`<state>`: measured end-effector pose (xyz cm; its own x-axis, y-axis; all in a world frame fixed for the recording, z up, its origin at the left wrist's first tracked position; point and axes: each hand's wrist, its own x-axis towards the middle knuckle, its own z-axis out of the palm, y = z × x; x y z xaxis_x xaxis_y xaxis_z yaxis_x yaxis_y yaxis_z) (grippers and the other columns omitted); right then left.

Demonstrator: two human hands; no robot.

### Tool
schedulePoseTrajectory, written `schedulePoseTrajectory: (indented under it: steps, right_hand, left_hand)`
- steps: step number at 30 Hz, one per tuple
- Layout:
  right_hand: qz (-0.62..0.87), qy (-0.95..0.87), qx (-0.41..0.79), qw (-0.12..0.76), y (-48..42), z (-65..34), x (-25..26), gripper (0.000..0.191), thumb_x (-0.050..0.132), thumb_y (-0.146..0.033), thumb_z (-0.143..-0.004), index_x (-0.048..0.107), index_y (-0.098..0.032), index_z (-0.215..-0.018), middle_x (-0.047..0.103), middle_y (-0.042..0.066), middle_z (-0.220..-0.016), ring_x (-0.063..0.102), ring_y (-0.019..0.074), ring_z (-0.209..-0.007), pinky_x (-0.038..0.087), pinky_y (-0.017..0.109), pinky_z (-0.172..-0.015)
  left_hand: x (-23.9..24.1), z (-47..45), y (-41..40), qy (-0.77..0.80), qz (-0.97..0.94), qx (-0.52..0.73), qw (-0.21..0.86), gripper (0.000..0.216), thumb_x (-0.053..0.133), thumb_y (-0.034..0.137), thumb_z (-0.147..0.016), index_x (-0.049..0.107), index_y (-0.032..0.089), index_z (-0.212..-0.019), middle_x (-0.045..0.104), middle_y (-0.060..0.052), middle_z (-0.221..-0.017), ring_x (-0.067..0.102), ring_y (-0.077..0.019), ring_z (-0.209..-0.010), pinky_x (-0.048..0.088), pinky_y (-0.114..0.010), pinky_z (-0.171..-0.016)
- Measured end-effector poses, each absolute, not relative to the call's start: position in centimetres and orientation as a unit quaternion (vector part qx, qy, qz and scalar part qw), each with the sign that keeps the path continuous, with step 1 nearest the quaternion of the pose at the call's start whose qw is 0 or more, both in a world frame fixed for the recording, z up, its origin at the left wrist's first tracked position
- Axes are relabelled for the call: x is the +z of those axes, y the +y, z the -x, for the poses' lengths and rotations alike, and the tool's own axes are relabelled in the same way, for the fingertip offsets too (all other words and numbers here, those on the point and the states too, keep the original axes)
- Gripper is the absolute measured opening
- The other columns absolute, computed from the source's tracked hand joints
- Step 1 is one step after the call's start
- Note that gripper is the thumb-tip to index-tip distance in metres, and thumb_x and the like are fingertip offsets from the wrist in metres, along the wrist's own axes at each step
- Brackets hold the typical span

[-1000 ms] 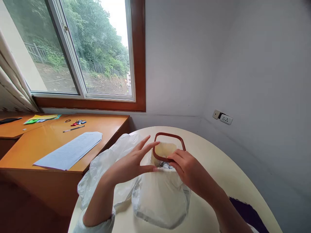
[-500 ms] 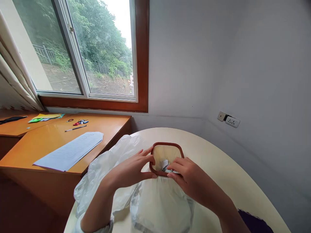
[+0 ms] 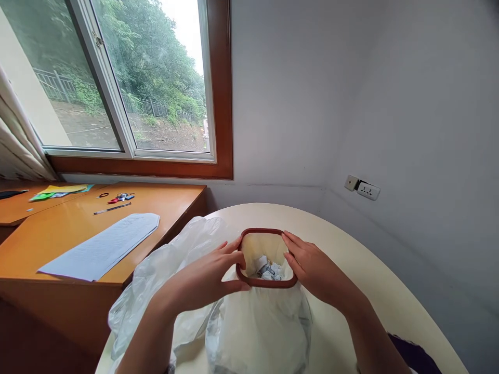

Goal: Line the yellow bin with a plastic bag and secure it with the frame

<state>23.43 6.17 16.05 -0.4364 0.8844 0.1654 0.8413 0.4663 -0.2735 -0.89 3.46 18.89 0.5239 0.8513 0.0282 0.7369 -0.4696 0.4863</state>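
A small cream bin (image 3: 257, 317) lined with a thin white plastic bag stands on the round cream table (image 3: 351, 259). A reddish-brown ring (image 3: 266, 283) sits on the bin's rim over the bag. My left hand (image 3: 212, 272) grips the ring's left side, thumb at the front edge. My right hand (image 3: 312, 265) presses on the ring's right side with fingers together. Crumpled paper (image 3: 268, 270) lies inside the bin.
A loose white plastic bag (image 3: 167, 270) lies on the table left of the bin. A wooden desk (image 3: 78, 228) at the left carries a sheet of paper (image 3: 101, 246), a pen, keys and coloured papers. A wall socket (image 3: 362, 189) is at the right. A window is behind.
The ring has come down from a raised tilt onto the bin's rim. My right hand moved from the ring's front to its right side; my left hand closed on its left side.
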Motion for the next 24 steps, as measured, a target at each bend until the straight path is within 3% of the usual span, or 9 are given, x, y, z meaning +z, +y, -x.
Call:
schedulePoseTrajectory:
  steps: [17, 24]
  right_hand:
    - [0.513, -0.829, 0.11, 0.194, 6.55, -23.82, 15.67, 0.051, 0.031, -0.018, -0.088, 0.036, -0.009, -0.138, 0.035, 0.011, -0.144, 0.036, 0.0216, -0.131, 0.04, 0.038, -0.104]
    - [0.509, -0.83, 0.102, 0.203, 6.27, -23.51, 16.21, 0.047, 0.032, -0.016, -0.086, 0.046, -0.013, -0.131, 0.043, 0.008, -0.14, 0.041, 0.0215, -0.127, 0.04, 0.038, -0.103]
  left_hand:
    - [18.95, -0.02, 3.38, 0.464, -0.844, 0.147, 0.224, 0.018, 0.05, 0.04, -0.086, 0.056, 0.023, -0.085, 0.056, -0.001, -0.109, 0.057, -0.0193, -0.088, 0.045, -0.028, -0.068]
    - [19.26, -0.15, 3.3, 0.482, -0.836, 0.127, 0.229, 0.021, 0.052, 0.043, -0.084, 0.061, 0.024, -0.083, 0.049, 0.0, -0.129, 0.061, -0.0186, -0.082, 0.047, -0.03, -0.069]
